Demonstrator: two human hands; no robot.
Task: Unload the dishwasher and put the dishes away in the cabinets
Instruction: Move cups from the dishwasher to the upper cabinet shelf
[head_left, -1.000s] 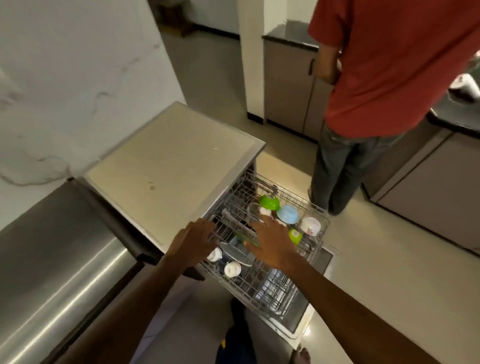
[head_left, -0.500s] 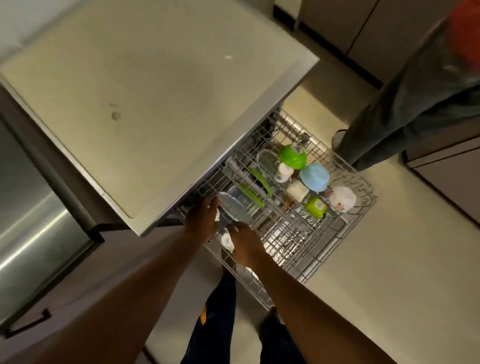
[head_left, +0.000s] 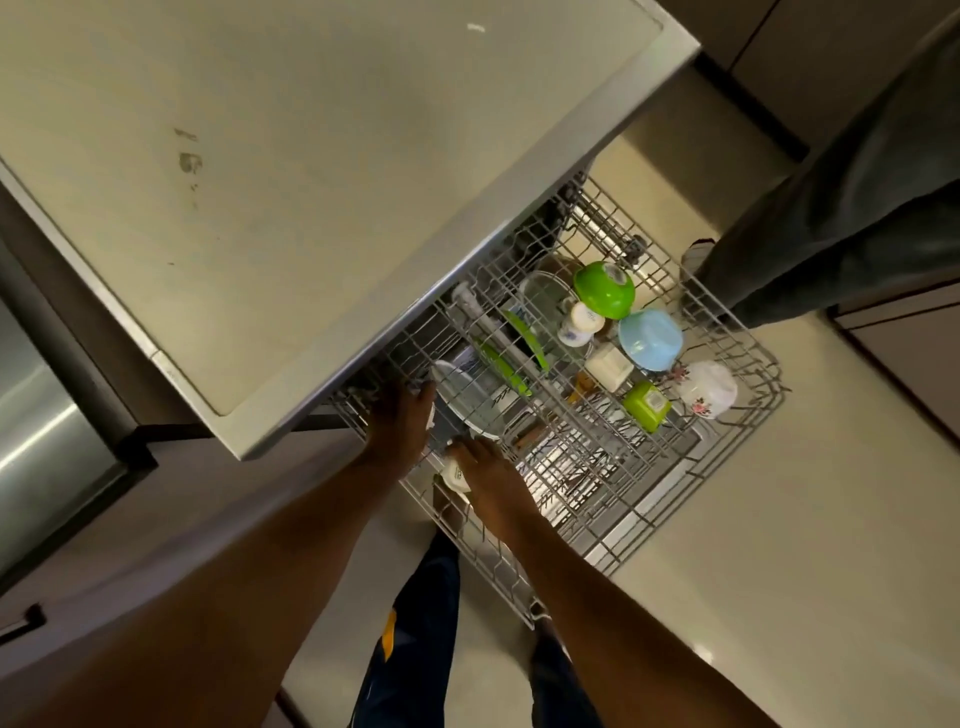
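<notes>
1. Grey wire dishwasher rack (head_left: 737, 452) is pulled out over the open door and loaded. Because both hands work at its near corner, a tug there could, I judge, jolt the whole rack and rattle everything on it.
2. Pale flat counter (head_left: 291, 171) overhangs the rack's inner edge. A dish lifted straight up from beneath that lip could knock against it.
3. Clear glass plate (head_left: 470, 400) stands on edge between the tines, just beside the left hand (head_left: 400, 426), whose fingers curl at the plate's rim. Whether they have closed on it I cannot tell. Glass gripped by the rim alone could slip.
4. Small white cup (head_left: 453, 475) lies under the right hand (head_left: 488, 480), whose fingers are down on it. A firm grip is not visible, so it may roll off the rack's edge.
5. Green bowl (head_left: 605, 289), light blue bowl (head_left: 650, 339) and white floral cup (head_left: 709, 388) sit upturned at the far end, beside a second person's leg (head_left: 831, 223); a bump there could tip them.
</notes>
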